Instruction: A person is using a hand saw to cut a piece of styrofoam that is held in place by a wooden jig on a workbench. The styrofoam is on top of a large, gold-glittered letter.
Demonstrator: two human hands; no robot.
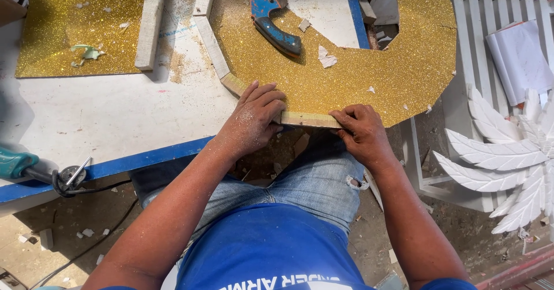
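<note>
**Head view: both hands press a wooden edge strip against a gold glitter panel**

The white worktable (115, 114) with its blue front edge fills the left half, from nine to eleven o'clock. Over it, from twelve to three o'clock, lies the large gold glitter panel (398, 65), its lower edge overhanging the table above the person's knees. A second glitter sheet (69, 30) lies at eleven o'clock, with a loose wooden batten (150, 24) just beside it. At three to four o'clock stands a white carved wing ornament (508, 163), well apart from the hands.

At the centre, a thin wooden edge strip (309, 118) runs along the panel's lower rim. The left hand (254, 120) lies flat, fingers spread over the panel and the strip's left end, pressing rather than clasping. The right hand (360, 131) pinches the strip's right end, fingers curled onto its top.

A blue-handled saw (271, 16) rests on the panel at twelve o'clock. A teal power tool (17, 163) sits at nine o'clock on the table's edge.
</note>
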